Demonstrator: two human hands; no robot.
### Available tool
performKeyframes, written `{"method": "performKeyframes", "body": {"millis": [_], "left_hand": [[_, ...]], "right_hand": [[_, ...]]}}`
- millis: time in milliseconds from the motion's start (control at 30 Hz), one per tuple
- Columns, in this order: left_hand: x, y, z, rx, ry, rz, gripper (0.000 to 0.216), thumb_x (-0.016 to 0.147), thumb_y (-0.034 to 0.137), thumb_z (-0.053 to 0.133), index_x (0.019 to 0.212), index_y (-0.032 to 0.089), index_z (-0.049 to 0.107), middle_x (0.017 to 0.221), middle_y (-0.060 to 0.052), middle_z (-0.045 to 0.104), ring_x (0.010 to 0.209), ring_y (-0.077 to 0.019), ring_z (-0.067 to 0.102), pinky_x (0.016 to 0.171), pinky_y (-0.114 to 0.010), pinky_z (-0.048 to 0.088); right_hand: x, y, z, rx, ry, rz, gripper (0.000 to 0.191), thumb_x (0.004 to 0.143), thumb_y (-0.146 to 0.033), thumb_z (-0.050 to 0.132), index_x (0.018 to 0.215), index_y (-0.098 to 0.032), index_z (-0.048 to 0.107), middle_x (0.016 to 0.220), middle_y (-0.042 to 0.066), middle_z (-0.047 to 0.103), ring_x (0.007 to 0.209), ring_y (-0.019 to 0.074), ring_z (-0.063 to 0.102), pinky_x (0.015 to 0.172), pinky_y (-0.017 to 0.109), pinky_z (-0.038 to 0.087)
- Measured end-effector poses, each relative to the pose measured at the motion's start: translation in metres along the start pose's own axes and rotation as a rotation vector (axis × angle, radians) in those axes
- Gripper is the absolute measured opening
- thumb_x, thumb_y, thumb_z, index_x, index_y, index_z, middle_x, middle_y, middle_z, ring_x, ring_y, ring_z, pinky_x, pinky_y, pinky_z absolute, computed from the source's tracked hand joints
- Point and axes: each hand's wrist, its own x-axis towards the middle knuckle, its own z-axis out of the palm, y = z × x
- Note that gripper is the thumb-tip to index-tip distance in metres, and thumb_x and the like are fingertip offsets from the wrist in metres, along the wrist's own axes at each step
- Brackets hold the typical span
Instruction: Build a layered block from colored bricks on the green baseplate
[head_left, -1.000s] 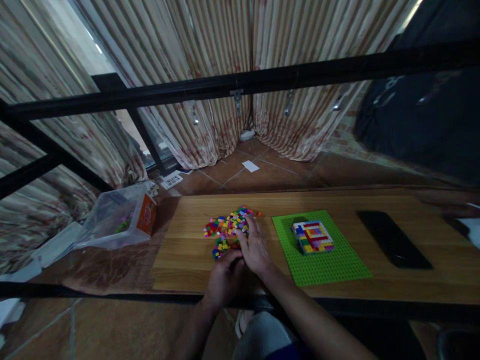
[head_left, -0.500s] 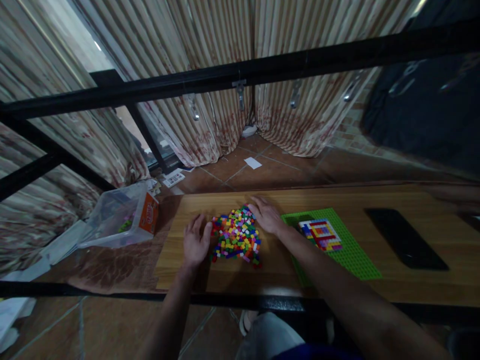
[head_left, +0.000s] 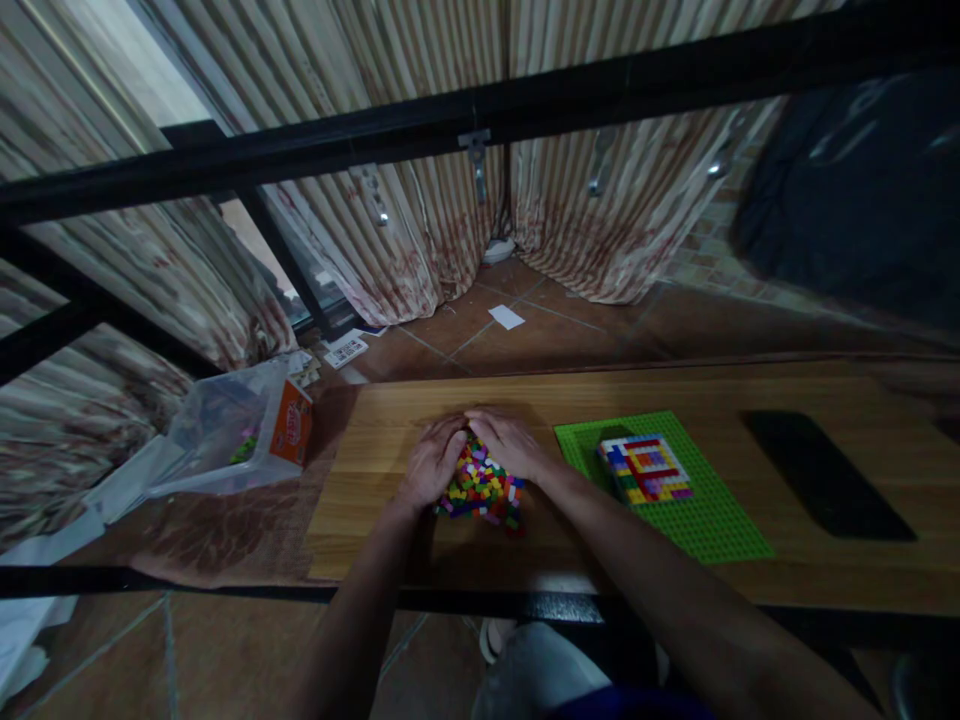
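Observation:
A heap of small coloured building bricks [head_left: 484, 482] lies on the wooden tabletop [head_left: 360, 480]. Over its left and far side curves my left hand [head_left: 436, 460], fingers stretched forward. My right hand [head_left: 506, 442] rests along the far right side of the heap, its fingers extended too. The fingertips of both hands meet at the far edge, covering part of the bricks. Neither hand grips a brick that I can see. To the right, a block of assembled bricks [head_left: 649, 468] sits on a green baseplate [head_left: 724, 510].
A black flat slab [head_left: 825, 475] lies at the table's right. On the left, a clear plastic bin [head_left: 225, 430] with an orange label holds a few pieces. A black metal bar [head_left: 525, 603] runs along the near table edge; another [head_left: 420, 130] crosses before the curtains.
Both hands have come together over the far side of the heap, my left moving right and forward, my right moving left. The heap's spread has narrowed on the left.

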Motion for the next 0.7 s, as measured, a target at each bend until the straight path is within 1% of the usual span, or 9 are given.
{"method": "performKeyframes", "body": {"millis": [200,367,500,567,633,700], "left_hand": [[-0.006,0.005,-0.001,-0.172,0.029,-0.04,0.039,0.096,0.04,0.037,0.113,0.017,0.064,0.12,-0.009,0.065,0.116,-0.019,0.056,0.107,-0.037,0.04],[-0.011,0.004,0.0,-0.309,0.12,-0.171,0.042,0.094,0.045,0.041,0.114,0.017,0.065,0.118,-0.007,0.067,0.113,-0.0196,0.06,0.105,-0.036,0.042],[-0.011,0.005,0.002,-0.382,0.186,-0.253,0.045,0.092,0.049,0.042,0.113,0.017,0.066,0.112,-0.006,0.07,0.108,-0.0197,0.063,0.103,-0.036,0.044],[-0.01,0.006,0.005,-0.384,0.269,-0.309,0.047,0.092,0.051,0.041,0.108,0.016,0.068,0.108,-0.007,0.071,0.105,-0.0199,0.064,0.101,-0.036,0.046],[-0.008,0.007,0.008,-0.377,0.388,-0.359,0.048,0.091,0.052,0.04,0.104,0.016,0.068,0.104,-0.007,0.072,0.102,-0.0196,0.065,0.099,-0.035,0.047],[-0.006,0.006,0.011,-0.377,0.497,-0.388,0.048,0.091,0.053,0.04,0.102,0.015,0.068,0.102,-0.008,0.072,0.1,-0.0196,0.066,0.096,-0.035,0.048]], "right_hand": [[-0.008,-0.009,0.002,0.16,0.027,0.047,0.047,0.098,-0.042,0.028,0.116,-0.017,0.063,0.12,0.01,0.066,0.114,0.0178,0.058,0.102,0.034,0.041],[-0.012,-0.012,-0.003,0.241,0.091,0.155,0.045,0.097,-0.046,0.031,0.114,-0.021,0.064,0.119,0.007,0.067,0.113,0.018,0.06,0.101,0.034,0.042],[-0.015,-0.015,-0.002,0.28,0.132,0.186,0.044,0.097,-0.046,0.032,0.114,-0.022,0.065,0.119,0.006,0.068,0.113,0.0178,0.06,0.1,0.034,0.043],[-0.017,-0.017,0.002,0.311,0.154,0.197,0.043,0.096,-0.046,0.033,0.112,-0.021,0.065,0.118,0.006,0.068,0.113,0.0179,0.06,0.1,0.034,0.043],[-0.019,-0.021,0.004,0.336,0.195,0.225,0.041,0.096,-0.046,0.035,0.111,-0.022,0.065,0.116,0.006,0.069,0.112,0.0182,0.061,0.1,0.034,0.044],[-0.023,-0.028,0.001,0.341,0.246,0.247,0.038,0.096,-0.044,0.037,0.11,-0.023,0.065,0.114,0.005,0.07,0.111,0.0185,0.062,0.099,0.034,0.045]]}}
